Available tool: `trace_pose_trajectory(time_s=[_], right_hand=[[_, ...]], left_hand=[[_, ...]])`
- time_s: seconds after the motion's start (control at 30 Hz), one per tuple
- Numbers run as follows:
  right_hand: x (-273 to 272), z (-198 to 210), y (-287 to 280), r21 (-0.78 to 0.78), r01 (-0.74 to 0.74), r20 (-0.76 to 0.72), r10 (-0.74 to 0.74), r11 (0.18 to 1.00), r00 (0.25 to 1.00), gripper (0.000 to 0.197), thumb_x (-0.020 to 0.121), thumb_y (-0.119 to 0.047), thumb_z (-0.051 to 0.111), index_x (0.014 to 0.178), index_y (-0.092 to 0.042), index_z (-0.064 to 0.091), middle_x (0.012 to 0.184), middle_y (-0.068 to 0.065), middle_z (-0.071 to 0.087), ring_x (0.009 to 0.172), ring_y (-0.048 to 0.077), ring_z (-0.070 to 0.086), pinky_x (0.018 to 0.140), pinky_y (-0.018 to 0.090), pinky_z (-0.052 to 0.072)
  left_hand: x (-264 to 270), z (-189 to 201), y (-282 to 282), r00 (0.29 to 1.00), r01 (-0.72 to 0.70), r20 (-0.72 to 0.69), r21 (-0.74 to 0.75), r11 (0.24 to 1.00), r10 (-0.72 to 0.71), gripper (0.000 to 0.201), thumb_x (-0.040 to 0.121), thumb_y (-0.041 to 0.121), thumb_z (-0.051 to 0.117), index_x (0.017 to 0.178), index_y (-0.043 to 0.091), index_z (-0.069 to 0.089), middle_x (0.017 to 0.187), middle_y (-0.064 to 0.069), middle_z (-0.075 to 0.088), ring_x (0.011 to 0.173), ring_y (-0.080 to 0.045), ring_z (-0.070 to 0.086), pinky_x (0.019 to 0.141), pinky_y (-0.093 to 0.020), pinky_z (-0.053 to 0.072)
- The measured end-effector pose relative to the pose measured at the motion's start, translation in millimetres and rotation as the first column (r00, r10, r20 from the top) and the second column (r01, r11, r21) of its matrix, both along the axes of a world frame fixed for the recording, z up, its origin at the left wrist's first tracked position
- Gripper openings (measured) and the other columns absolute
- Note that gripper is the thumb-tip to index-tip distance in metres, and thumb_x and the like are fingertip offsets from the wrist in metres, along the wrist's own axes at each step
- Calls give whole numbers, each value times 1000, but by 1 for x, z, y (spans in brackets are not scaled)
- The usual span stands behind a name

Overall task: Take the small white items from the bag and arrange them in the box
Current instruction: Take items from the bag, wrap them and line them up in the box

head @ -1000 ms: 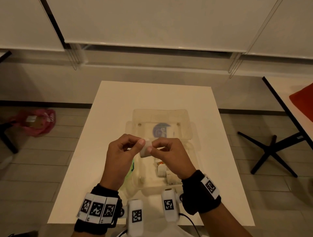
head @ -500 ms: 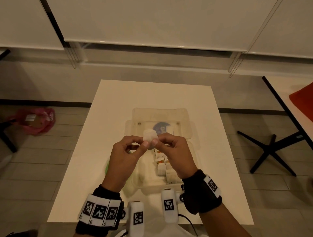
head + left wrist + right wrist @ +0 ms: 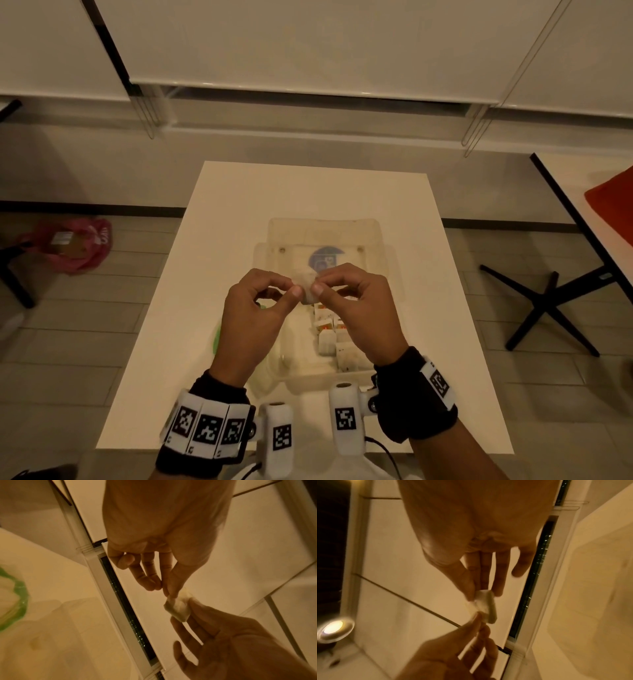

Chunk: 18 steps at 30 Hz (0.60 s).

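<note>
Above one table (image 3: 239,212), two hands (left (image 3: 253,318), right (image 3: 363,315)) pinch one white item (image 3: 306,282) over one box (image 3: 383,260).

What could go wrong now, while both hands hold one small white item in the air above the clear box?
1. Both the left hand and the right hand pinch the small white item only at its edges, so it might slip and fall.
2. It hangs above the clear box, where other white items already stand in a row; a drop could knock them over.
3. Opposite pulls might tear or deform it.
</note>
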State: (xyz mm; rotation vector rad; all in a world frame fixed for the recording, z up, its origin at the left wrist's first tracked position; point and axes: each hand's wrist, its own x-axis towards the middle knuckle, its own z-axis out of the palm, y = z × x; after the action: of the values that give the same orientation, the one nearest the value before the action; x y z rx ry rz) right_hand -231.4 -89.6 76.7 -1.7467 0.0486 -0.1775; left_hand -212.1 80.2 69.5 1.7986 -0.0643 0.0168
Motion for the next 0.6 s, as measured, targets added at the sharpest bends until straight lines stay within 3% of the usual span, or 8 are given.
trace_pose_trajectory(time_s=[0.07,0.13,0.2,0.3,0.37,0.43,0.53,0.6], right_hand=[[0,1,0,-60,47,11,-46,997,999,7,84,-13,76,78,-17,76,85,-10,73,88,9,68,82,34,49],[2,0,-2,0,44,-25,-44,999,999,5,84,-13,76,80,-15,76,84,-6,74,86,13,69,82,42,53],[3,-1,-3,120,50,-63,-43,992,997,3,85,-10,75,82,-12,77,85,2,75,85,21,70,83,50,55],[4,-3,-4,123,39,-68,-30,992,997,5,86,-12,75,83,-14,78,84,5,76,85,26,71,84,52,56],[3,-3,-2,110,8,-76,1,994,997,4,87,-14,74,84,-14,77,83,5,76,85,28,71,84,51,56],[3,-4,-1,91,24,-92,-15,996,996,4,87,-13,74,84,-13,77,82,4,76,83,24,71,81,47,57],[4,-5,-5,30,146,-82,-143,989,986,6,88,-13,72,82,-12,73,80,1,73,77,12,67,72,31,53],[5,-1,-8,34,173,-50,-171,984,984,6,91,-14,69,85,-12,70,84,-1,72,80,12,66,73,28,51]], left_hand=[[1,0,0,1000,2,0,3,1000,-2,8,83,19,79,82,22,72,92,5,71,84,-14,68,74,-31,48],[1,-1,-1,999,19,-36,-52,998,-21,6,85,19,77,83,20,72,92,5,72,85,-16,69,76,-35,49],[0,0,0,997,14,-78,-134,991,-25,3,88,18,75,87,19,72,91,3,73,84,-17,68,77,-29,51],[0,3,-3,988,71,-121,-224,972,-100,16,90,24,71,105,19,72,105,1,75,95,-20,70,87,-29,53],[0,3,-6,986,108,-105,-199,974,-131,17,90,24,70,106,17,73,105,-1,75,99,-21,71,90,-34,54],[1,1,-9,992,83,-79,-175,981,-98,7,92,17,70,95,12,74,94,-3,76,91,-19,71,85,-33,55],[1,-3,-8,995,43,-76,-180,983,-57,8,92,10,69,85,6,70,77,3,71,74,-6,65,71,-18,50],[2,-3,-7,996,43,-73,-171,984,-56,10,93,10,68,84,6,68,73,6,69,70,-4,62,68,-13,48]])
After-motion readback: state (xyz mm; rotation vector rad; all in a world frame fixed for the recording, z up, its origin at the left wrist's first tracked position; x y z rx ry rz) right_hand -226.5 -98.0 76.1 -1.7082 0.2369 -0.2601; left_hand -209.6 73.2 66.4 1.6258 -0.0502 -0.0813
